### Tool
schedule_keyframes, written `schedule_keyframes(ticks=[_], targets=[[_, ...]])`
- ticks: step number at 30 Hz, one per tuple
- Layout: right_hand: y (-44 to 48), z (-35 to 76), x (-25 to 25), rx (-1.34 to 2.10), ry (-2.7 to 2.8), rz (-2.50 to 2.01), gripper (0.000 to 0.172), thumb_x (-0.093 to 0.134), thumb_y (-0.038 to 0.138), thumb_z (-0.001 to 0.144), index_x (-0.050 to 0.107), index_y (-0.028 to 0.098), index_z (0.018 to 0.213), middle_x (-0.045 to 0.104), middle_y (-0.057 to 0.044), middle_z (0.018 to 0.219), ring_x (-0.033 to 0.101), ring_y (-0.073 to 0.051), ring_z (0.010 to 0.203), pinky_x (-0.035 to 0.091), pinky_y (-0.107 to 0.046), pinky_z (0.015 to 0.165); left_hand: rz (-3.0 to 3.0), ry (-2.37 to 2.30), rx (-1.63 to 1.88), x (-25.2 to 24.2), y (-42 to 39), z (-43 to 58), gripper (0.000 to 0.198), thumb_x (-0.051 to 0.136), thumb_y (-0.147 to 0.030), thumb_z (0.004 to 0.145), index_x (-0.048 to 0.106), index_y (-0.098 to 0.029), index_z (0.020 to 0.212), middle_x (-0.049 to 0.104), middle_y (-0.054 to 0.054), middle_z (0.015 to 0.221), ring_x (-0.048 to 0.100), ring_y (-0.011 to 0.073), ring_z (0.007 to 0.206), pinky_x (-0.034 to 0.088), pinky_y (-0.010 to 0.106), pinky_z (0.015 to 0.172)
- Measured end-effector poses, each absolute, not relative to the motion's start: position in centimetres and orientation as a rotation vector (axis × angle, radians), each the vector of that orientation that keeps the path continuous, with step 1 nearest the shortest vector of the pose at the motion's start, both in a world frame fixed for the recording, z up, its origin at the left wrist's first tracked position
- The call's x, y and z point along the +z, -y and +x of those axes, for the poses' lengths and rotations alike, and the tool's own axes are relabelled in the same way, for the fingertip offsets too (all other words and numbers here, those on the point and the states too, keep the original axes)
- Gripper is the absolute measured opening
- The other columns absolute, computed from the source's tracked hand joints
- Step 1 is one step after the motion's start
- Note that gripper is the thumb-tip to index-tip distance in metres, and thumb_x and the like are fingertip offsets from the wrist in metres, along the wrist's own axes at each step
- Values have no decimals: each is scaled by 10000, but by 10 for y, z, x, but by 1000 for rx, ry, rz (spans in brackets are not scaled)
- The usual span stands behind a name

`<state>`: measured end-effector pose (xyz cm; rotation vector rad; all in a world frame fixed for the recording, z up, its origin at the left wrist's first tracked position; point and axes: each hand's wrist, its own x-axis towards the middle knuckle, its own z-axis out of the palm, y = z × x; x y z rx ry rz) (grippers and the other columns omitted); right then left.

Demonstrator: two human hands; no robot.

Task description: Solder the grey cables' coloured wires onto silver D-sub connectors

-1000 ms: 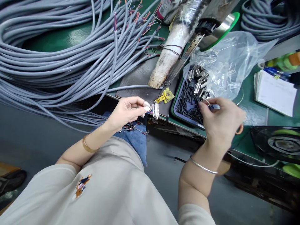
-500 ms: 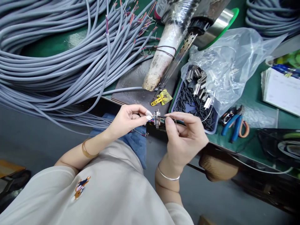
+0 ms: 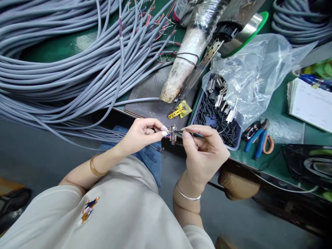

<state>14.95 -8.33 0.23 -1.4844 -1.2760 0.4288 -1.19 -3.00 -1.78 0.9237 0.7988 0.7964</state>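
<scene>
My left hand (image 3: 145,135) pinches thin coloured wires (image 3: 167,135) between thumb and fingertips, right behind a metal multi-pin connector (image 3: 173,134). The connector stands on edge in front of the fingertips, above the bench's front edge. From the other side, my right hand (image 3: 203,145) closes thumb and forefinger on a thin black piece (image 3: 179,131) that points at the connector's face. Whether its tip touches the connector I cannot tell. To the right, a tray (image 3: 237,145) holds many short black tubes (image 3: 204,110) and several loose metal connectors (image 3: 220,100).
Grey cables (image 3: 64,76) with stripped ends cover the bench's left. A soldering iron (image 3: 202,67) on a wrapped stand (image 3: 178,72) juts over a dark board (image 3: 145,93). A yellow clip (image 3: 176,112), a plastic bag (image 3: 256,76), a solder spool (image 3: 249,33) and blue-handled pliers (image 3: 259,138) lie around.
The view has shifted slightly. Both hands keep their pinches. The connector sits a touch lower in view, and the black piece overlaps its face less than before.
</scene>
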Motion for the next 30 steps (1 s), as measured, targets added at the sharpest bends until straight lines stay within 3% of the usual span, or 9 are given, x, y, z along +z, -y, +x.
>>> schedule_keyframes(ticks=[4,11,15,19,22,25,30], targets=[[83,149,5,422,1257,-1483,28,734,197,880,730,223,872,693,3,858,532,-60,570,353,-202,460,927,-802,791,-18,30,-13,198,797,-260,738,672,-116,791,569,-46,598,400,17,445,290,172,435],[82,148,9,557,1487,-1512,68,691,163,898,734,215,900,692,26,836,338,-28,470,246,-229,436,884,-678,785,-21,29,-15,217,770,-246,742,614,-152,862,592,-53,630,454,31,466,315,159,438],[81,152,18,589,1688,-1482,100,689,152,888,763,217,899,719,14,808,392,-43,478,285,-225,440,807,-552,753,-22,31,-17,249,738,-294,800,593,-173,961,580,-63,629,403,30,429,264,160,400],[85,159,16,351,1490,-1544,238,736,221,895,776,276,1123,774,-22,1029,355,-39,474,276,-239,432,803,-584,813,-23,30,-16,284,807,-354,809,624,-154,893,607,-38,671,371,7,410,263,169,382],[88,160,10,458,1480,-1601,319,748,259,895,755,284,1213,772,-3,908,302,-41,456,270,-230,423,782,-600,862,-24,28,-15,336,854,-386,781,626,-150,852,638,-23,696,374,-3,389,253,169,359],[89,157,5,677,1428,-1582,273,732,299,910,774,270,1178,734,14,782,399,-51,454,320,-207,417,789,-599,883,-26,27,-14,347,870,-398,770,638,-146,830,630,-31,667,403,1,387,285,160,360],[83,156,-2,893,1226,-1485,285,736,350,911,774,307,1190,743,12,792,616,-96,598,490,-197,512,858,-584,943,-25,31,-15,277,858,-363,795,700,-145,859,670,-11,697,461,18,421,361,153,380]])
